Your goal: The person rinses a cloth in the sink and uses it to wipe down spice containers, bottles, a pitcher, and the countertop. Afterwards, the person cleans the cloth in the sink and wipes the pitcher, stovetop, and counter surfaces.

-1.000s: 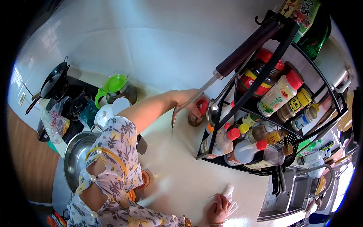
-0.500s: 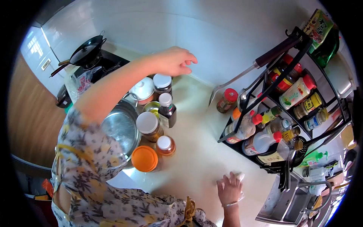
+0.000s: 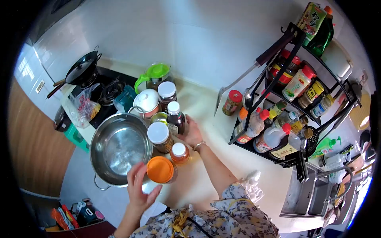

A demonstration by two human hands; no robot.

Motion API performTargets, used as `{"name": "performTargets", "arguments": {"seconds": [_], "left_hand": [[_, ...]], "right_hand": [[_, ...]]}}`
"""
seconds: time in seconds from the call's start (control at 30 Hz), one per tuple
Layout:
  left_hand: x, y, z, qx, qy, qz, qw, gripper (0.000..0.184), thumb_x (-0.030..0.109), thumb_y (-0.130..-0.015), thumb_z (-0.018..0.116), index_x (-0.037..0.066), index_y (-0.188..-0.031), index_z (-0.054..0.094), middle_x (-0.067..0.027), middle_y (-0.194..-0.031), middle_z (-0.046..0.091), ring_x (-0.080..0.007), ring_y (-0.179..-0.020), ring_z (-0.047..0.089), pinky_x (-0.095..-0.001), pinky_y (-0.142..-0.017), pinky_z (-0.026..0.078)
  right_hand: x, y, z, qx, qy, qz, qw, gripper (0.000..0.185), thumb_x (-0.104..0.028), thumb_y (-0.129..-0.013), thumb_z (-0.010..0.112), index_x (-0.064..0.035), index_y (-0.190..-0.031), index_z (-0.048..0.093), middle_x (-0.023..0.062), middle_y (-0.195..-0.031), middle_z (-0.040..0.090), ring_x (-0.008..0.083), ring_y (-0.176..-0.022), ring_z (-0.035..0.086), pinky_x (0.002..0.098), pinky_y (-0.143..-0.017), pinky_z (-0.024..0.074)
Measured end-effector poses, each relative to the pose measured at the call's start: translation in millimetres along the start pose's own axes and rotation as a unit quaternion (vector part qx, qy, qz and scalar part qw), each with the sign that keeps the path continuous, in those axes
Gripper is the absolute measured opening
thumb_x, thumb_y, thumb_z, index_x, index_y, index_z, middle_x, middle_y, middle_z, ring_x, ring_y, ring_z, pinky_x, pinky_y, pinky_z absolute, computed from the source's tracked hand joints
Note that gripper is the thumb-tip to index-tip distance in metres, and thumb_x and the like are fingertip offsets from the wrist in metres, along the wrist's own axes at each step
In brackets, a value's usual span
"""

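My left hand (image 3: 139, 188) hovers open, thumb and fingers apart, just left of the jar with an orange lid (image 3: 160, 169). At the right side of a dark bottle with a white cap (image 3: 176, 119) is my right hand (image 3: 191, 133), thumb and fingers spread beside it; whether it touches the bottle is hard to tell. Between my hands stand a white-lidded jar (image 3: 158, 133) and a smaller jar with reddish contents (image 3: 179, 153). A large steel pot (image 3: 121, 148) is left of the jars. Behind are another white-lidded jar (image 3: 167, 92) and a white lidded pot (image 3: 147, 100).
A green-lidded jug (image 3: 158, 71) stands near the wall. On the stove are a wok (image 3: 83, 68) and a plastic bag (image 3: 85, 105). To the right, a black rack (image 3: 254, 152) holds several seasoning bottles. A white cloth (image 3: 253, 186) lies near the sink (image 3: 303, 194).
My right hand has left the cloth and moved to the dark bottle. My left arm has drawn back from near the wall to beside the orange-lidded jar, uncovering the pot and jug.
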State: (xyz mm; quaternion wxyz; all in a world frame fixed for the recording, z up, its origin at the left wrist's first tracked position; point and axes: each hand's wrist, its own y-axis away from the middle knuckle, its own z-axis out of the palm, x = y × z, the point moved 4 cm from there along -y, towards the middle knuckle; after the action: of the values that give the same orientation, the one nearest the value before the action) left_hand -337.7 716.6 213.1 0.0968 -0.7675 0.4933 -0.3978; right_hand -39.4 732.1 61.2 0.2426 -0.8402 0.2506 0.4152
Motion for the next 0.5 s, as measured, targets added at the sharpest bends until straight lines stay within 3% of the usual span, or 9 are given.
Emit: {"name": "performTargets", "arguments": {"seconds": [0.07,0.13,0.2,0.3,0.33,0.4,0.5], "left_hand": [[-3.8,14.9,2.7,-0.005,0.011,-0.024,1.0,0.067,0.025,-0.069,0.079,0.0,-0.124,0.049,-0.0231,-0.123,0.048,-0.038,-0.113,0.049,-0.0444,-0.095,0.041],[-9.7,22.8,6.8,-0.013,0.023,-0.03,0.999,0.067,0.024,-0.069,0.079,-0.001,-0.123,0.049,-0.0229,-0.122,0.049,-0.0373,-0.111,0.051,-0.0435,-0.093,0.042],[-12.1,25.9,11.2,-0.027,0.036,-0.039,0.998,0.067,0.025,-0.069,0.079,0.0,-0.123,0.049,-0.0225,-0.122,0.049,-0.0368,-0.11,0.051,-0.0432,-0.092,0.043],[-13.6,25.8,16.4,-0.047,0.029,-0.042,0.998,0.068,0.025,-0.068,0.079,0.0,-0.124,0.049,-0.022,-0.122,0.049,-0.0365,-0.111,0.051,-0.0428,-0.092,0.044],[-15.9,27.4,18.2,-0.048,0.042,-0.043,0.997,0.068,0.025,-0.068,0.08,0.0,-0.124,0.049,-0.0214,-0.123,0.049,-0.0361,-0.111,0.051,-0.0424,-0.093,0.043],[-18.4,27.6,20.9,-0.05,0.047,-0.045,0.997,0.069,0.025,-0.067,0.08,0.0,-0.124,0.049,-0.021,-0.123,0.049,-0.0358,-0.112,0.051,-0.0421,-0.093,0.044],[-21.8,28.4,22.0,-0.051,0.039,-0.065,0.996,0.066,0.029,-0.07,0.078,0.001,-0.122,0.049,-0.0203,-0.122,0.05,-0.0345,-0.112,0.049,-0.0421,-0.093,0.042]], "right_hand": [[2.2,-8.7,16.7,-0.016,0.013,-0.015,1.0,0.082,-0.028,-0.061,0.084,-0.0042,-0.127,0.042,0.0212,-0.112,0.057,0.036,-0.109,0.053,0.0406,-0.095,0.0434],[8.3,-15.4,23.4,-0.001,-0.004,0.043,0.999,0.075,-0.03,-0.062,0.083,-0.0037,-0.121,0.045,0.0196,-0.108,0.058,0.0352,-0.105,0.055,0.04,-0.091,0.0459],[18.2,-27.3,24.3,0.014,-0.003,0.047,0.999,0.079,-0.029,-0.063,0.081,-0.0041,-0.128,0.044,0.0221,-0.112,0.056,0.0352,-0.108,0.053,0.0415,-0.094,0.0444],[35.7,-43.6,0.6,0.162,-0.005,0.078,0.984,0.075,-0.03,-0.064,0.081,-0.0028,-0.124,0.046,0.0208,-0.11,0.057,0.036,-0.106,0.053,0.0422,-0.092,0.0446],[45.4,-54.5,-9.2,0.188,0.007,0.052,0.981,0.073,-0.032,-0.063,0.081,0.001,-0.119,0.047,0.0193,-0.106,0.057,0.0333,-0.1,0.056,0.04,-0.089,0.0459],[62.3,-62.3,-28.4,0.229,0.019,0.097,0.969,0.071,-0.031,-0.062,0.081,-0.0024,-0.117,0.048,0.0204,-0.109,0.057,0.0376,-0.103,0.052,0.0444,-0.09,0.0441],[108.7,-80.9,-37.9,0.328,0.043,0.053,0.942,0.073,-0.034,-0.061,0.082,0.0005,-0.116,0.047,0.0206,-0.109,0.057,0.0376,-0.105,0.05,0.0464,-0.089,0.0426]]}}
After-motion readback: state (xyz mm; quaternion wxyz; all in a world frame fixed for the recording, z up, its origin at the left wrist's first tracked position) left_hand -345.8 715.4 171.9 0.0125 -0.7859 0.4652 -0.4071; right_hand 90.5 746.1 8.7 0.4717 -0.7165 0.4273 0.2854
